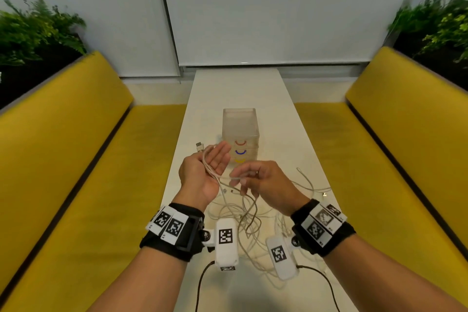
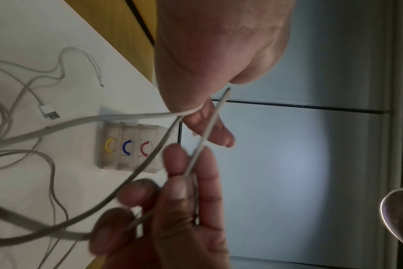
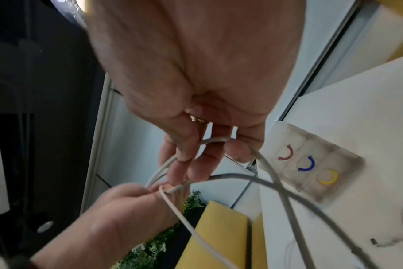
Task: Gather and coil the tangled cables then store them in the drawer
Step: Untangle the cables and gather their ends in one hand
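My left hand [image 1: 202, 172] is raised above the table, fingers pointing up and out. Loops of a white cable [image 1: 210, 167] lie across its palm, and the thumb clamps them there. My right hand [image 1: 263, 180] is just to its right and pinches a strand of the same cable [image 3: 216, 140] between thumb and fingers. From both hands the cable hangs down into a tangle of white cables [image 1: 253, 218] on the table. Behind the hands stands a translucent drawer box [image 1: 240, 132], its three drawers shut, with red, blue and yellow handles [image 2: 127, 147].
The narrow white table [image 1: 235, 91] runs away from me between two yellow benches [image 1: 76, 159] [image 1: 395, 149]. A loose USB plug [image 1: 199, 145] lies left of the box, and more cable ends [image 1: 300, 168] lie to the right. Plants stand behind the benches.
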`<state>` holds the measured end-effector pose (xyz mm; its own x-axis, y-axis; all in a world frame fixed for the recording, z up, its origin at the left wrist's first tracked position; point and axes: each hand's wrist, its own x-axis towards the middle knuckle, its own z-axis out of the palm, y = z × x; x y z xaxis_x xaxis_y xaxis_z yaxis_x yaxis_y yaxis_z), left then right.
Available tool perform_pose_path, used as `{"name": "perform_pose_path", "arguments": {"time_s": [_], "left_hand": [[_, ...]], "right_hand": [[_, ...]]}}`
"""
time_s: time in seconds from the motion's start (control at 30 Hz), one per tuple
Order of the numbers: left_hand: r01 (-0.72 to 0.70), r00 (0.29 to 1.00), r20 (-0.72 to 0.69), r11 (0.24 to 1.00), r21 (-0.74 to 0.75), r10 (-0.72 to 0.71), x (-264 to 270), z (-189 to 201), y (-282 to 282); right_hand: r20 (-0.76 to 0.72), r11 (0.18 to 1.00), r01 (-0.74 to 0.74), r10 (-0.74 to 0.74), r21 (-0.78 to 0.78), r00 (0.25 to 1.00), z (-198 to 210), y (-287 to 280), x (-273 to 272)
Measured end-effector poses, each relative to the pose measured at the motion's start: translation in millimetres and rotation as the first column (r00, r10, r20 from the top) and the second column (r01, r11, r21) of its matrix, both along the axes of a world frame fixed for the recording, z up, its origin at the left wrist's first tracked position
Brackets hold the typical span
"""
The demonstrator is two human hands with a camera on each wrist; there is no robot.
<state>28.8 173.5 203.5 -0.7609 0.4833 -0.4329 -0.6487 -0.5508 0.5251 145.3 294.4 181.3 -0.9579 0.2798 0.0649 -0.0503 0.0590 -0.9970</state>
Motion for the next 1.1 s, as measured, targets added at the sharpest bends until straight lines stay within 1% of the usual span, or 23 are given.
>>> {"name": "perform_pose_path", "arguments": {"time_s": [0.1,0.2,0.33,0.37,0.47,0.6,0.67,0.73,0.87,1.0,1.1], "left_hand": [[0.012,1.0,0.004,0.999,-0.044,-0.011,-2,4,0],[0.038,0.999,-0.02,0.994,-0.1,-0.04,-7,6,2],[0.141,0.983,-0.084,0.966,-0.215,-0.162,-7,17,0],[0.138,0.981,-0.098,0.961,-0.239,-0.165,-6,22,0],[0.017,0.989,-0.141,0.972,-0.234,-0.051,-4,40,1],[-0.142,0.974,-0.193,0.984,-0.11,0.119,-11,60,-4],[-0.209,0.957,-0.218,0.976,-0.065,0.19,-15,70,-10],[-0.278,0.932,-0.245,0.961,-0.011,0.267,-19,78,-17],[-0.363,0.881,-0.299,0.929,0.07,0.367,-27,82,-32],[-0.402,0.866,-0.291,0.912,0.078,0.406,-26,72,-37],[-0.431,0.852,-0.284,0.897,0.096,0.44,-24,68,-38]], "right_hand": [[0.052,0.999,0.021,-0.023,0.045,0.998,-10,1,4],[0.078,0.996,0.038,-0.044,0.076,0.996,-19,7,6],[0.09,0.983,0.085,-0.1,0.164,0.991,-18,10,11],[0.097,0.978,0.094,-0.114,0.187,0.989,-18,11,12],[0.121,0.972,0.09,-0.118,0.215,0.986,-21,10,15],[0.165,0.978,0.106,-0.136,0.179,0.977,-41,8,23],[0.2,0.985,0.11,-0.135,0.129,0.971,-53,6,28],[0.222,0.984,0.126,-0.151,0.123,0.963,-66,4,34],[0.271,0.955,0.206,-0.261,0.214,0.926,-90,6,43],[0.312,0.905,0.324,-0.403,0.276,0.86,-101,16,38],[0.352,0.871,0.372,-0.475,0.322,0.807,-104,26,29]]}}
